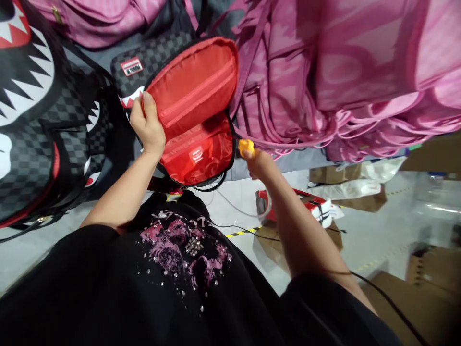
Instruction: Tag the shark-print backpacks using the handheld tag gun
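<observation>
A black-and-grey checked bag (153, 57) with a red lining (196, 89) lies opened in front of me. My left hand (148, 122) grips the edge of its raised flap, thumb on the red inside and fingers behind. Inside the lower half a printed label (197, 154) shows on the red lining. To the right of the bag, apart from it, my right hand (260, 162) is closed around a small yellow object (246, 147). Most of that object is hidden in the fingers, so its kind cannot be made out.
Pink backpacks (360, 53) are piled along the right of the table. Checked backpacks with shark-teeth prints (21, 81) stand at the left, and a pink bag (101, 19) lies behind. Cardboard boxes (432, 274) and a red-and-white item (298, 206) are on the floor below.
</observation>
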`<state>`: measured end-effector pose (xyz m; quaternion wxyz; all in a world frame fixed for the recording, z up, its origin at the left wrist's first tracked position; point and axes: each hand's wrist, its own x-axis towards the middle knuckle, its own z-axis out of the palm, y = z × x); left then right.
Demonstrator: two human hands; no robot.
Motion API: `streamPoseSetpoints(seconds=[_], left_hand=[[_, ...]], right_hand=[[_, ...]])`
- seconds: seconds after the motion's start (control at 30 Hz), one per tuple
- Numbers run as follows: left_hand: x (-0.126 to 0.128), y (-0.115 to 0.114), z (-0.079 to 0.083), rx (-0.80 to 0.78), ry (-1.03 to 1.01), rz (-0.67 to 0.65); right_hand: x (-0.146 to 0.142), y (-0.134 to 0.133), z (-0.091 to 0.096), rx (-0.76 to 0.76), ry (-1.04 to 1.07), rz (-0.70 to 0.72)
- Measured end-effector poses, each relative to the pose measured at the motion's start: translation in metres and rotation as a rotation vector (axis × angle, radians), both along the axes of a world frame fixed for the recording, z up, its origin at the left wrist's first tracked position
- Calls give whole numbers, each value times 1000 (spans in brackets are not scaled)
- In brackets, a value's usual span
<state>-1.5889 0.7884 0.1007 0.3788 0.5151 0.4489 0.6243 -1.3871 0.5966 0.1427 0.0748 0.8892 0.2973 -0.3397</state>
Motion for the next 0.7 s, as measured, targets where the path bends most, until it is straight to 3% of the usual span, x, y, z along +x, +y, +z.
streamPoseSetpoints(seconds=[0.13, 0.27, 0.4, 0.5, 0.57, 0.63, 0.7], left_hand=[[-7, 2, -1, 4, 36, -179], [-17, 11, -5, -36, 98, -274], [-19, 9, -3, -31, 152, -240], [-16, 3, -2, -10, 143, -147], [-13, 1, -2, -13, 114, -127], [-11, 0, -3, -29, 83, -142], [-11, -1, -3, -34, 63, -155]], right_hand=[[-9, 60, -24, 238, -152, 53], [-1, 81, -31, 161, -110, 101], [0, 65, -11, -14, -173, 217], [-8, 56, 12, -213, -28, 275], [-9, 56, 26, -310, 74, 236], [-7, 59, 30, -195, 64, 153], [-6, 65, 21, 88, 81, 23]])
